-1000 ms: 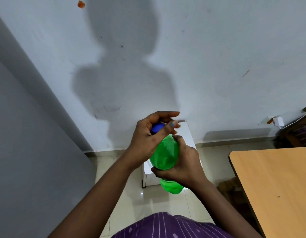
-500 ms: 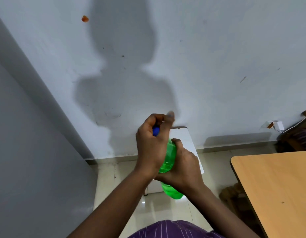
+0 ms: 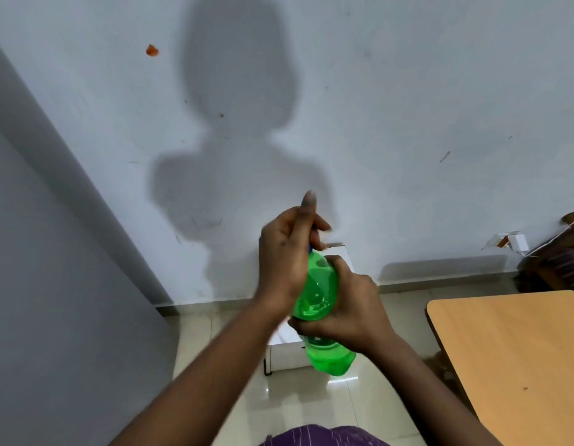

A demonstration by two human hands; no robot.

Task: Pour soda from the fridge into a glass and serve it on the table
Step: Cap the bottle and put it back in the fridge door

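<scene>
Your left hand [image 3: 284, 255] and right hand [image 3: 350, 304] are bare, as are both forearms, with no sleeves, rings or watch showing, and you wear a purple shirt [image 3: 324, 436] with thin pale stripes.

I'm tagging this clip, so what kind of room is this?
Probably a plain room in a home: a painted wall, tiled floor, a wooden table and a small white cabinet.

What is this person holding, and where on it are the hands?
A green soda bottle. The right hand wraps its middle; the left hand has its grip on the blue cap at the top.
</scene>
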